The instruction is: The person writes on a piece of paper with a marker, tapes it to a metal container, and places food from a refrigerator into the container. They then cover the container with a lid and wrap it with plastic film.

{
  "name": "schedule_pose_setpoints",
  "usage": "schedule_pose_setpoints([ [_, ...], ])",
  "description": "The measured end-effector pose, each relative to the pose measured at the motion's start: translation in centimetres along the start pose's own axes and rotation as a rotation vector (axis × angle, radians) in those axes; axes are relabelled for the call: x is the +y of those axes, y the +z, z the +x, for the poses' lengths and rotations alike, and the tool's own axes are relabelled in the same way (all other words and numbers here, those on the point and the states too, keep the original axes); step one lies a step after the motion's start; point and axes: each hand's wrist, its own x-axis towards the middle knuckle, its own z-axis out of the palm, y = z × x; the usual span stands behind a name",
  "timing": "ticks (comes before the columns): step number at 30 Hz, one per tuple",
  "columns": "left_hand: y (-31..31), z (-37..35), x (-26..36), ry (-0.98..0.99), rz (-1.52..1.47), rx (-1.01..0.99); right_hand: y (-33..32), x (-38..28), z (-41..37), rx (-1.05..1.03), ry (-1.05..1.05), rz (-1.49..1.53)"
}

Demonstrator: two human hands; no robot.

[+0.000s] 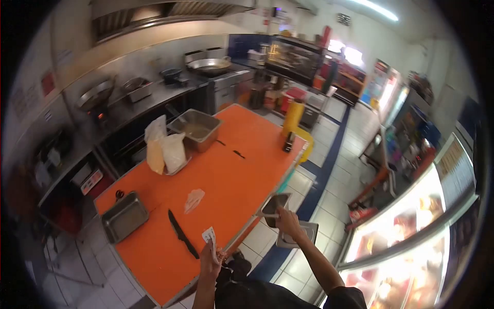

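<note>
At the near edge of the orange table, my left hand (208, 263) is closed around a white printed slip (209, 235). My right hand (289, 222) is closed at a small deep metal container (282, 200) beside the table's right edge; I cannot tell whether it grips the rim or a handle there. Below that hand lies a flat metal lid or shallow pan (310, 230), partly hidden by the forearm. A black knife (180, 233) rests on the table left of my left hand. Near the knife is a crumpled clear plastic piece (194, 201).
The orange table (234, 177) bears a metal pan (125, 218) at left, filled plastic bags (167, 149) and a deep metal pan (203, 135) at the back. A yellow roll (293, 116) stands at the far right corner. A lit display case (399, 250) stands at right.
</note>
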Motion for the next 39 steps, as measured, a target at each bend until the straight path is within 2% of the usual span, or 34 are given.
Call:
schedule_pose_setpoints([
  [1,-0.7,2.3,-0.6,0.043,-0.024,0.028,-0.1,-0.7,3.5,-0.002,-0.065,0.049],
  [3,-3.8,6.3,-1.7,0.397,0.923,-0.172,2.3,-1.7,8.0,-0.065,-0.175,0.115],
  [4,-2.0,7.1,-1.2,0.437,0.904,-0.109,3.9,-1.1,10.6,-0.047,-0.218,0.173],
  [6,3.6,8.3,-1.0,0.023,0.157,0.155,7.7,1.2,15.3,-0.094,-0.288,0.216],
  [7,2.5,10.6,-2.2,0.070,0.106,0.189,9.6,2.6,16.8,-0.148,-0.310,0.209],
  [9,-1.7,15.5,-3.7,0.629,1.080,-0.179,12.1,3.7,18.0,-0.206,-0.285,0.162],
  [10,1.2,15.4,-2.0,0.660,1.080,-0.142,12.7,4.4,18.4,-0.237,-0.329,0.132],
  [12,7.8,15.3,0.3,-0.027,0.244,0.095,13.0,5.4,20.4,-0.281,-0.389,0.096],
  [14,9.1,16.9,0.3,0.020,0.179,0.066,12.6,6.5,21.1,-0.305,-0.460,0.085],
  [16,8.3,19.4,-0.8,-0.004,0.099,-0.028,12.0,6.6,21.6,-0.344,-0.416,-0.024],
  [18,8.4,21.2,-1.8,0.008,0.085,0.025,8.6,5.0,21.6,-0.258,-0.413,0.069],
  [20,7.6,22.5,-3.2,-0.017,0.079,0.078,6.4,5.0,20.8,-0.266,-0.409,0.120],
  [22,5.6,24.3,-5.2,0.016,0.001,0.175,5.1,7.7,20.6,-0.223,-0.325,0.099],
  [23,4.9,24.4,-5.9,-0.024,0.005,0.191,5.5,9.4,21.5,-0.182,-0.202,0.174],
  [24,4.5,24.4,-6.0,0.030,-0.004,0.195,5.8,9.6,22.6,-0.132,-0.070,0.244],
  [25,4.3,24.3,-6.5,0.070,-0.007,0.193,6.1,10.1,23.9,0.039,-0.134,0.245],
  [26,5.8,23.7,-5.9,0.004,0.016,0.198,7.5,12.0,25.5,0.101,-0.128,0.316],
  [27,8.3,22.5,-4.6,0.018,0.035,0.211,8.8,13.7,27.3,0.112,-0.115,0.244],
  [28,9.5,21.4,-4.4,0.028,0.055,0.221,8.6,14.1,28.9,-0.030,-0.040,0.248],
  [29,8.7,21.5,-4.8,-0.027,0.079,0.211,8.2,13.1,29.9,-0.031,0.100,0.254],
  [30,7.4,21.8,-5.1,0.007,0.073,0.161,13.2,18.8,32.6,-0.009,0.050,0.342],
  [32,6.5,21.8,-5.9,0.046,0.063,0.123,13.8,18.6,34.6,0.003,0.284,0.192],
  [33,6.3,21.6,-5.7,0.071,0.070,0.188,14.1,18.7,35.3,0.003,0.286,0.204],
  [35,5.8,21.1,-5.0,0.107,0.111,0.309,15.4,19.0,37.2,0.047,0.508,0.391],
  [37,4.5,21.0,-5.3,0.140,0.103,0.350,18.1,21.4,39.4,0.010,0.541,0.627],
  [39,5.9,20.0,-4.7,0.176,0.097,0.358,17.0,19.1,39.2,0.162,0.299,0.522],
])
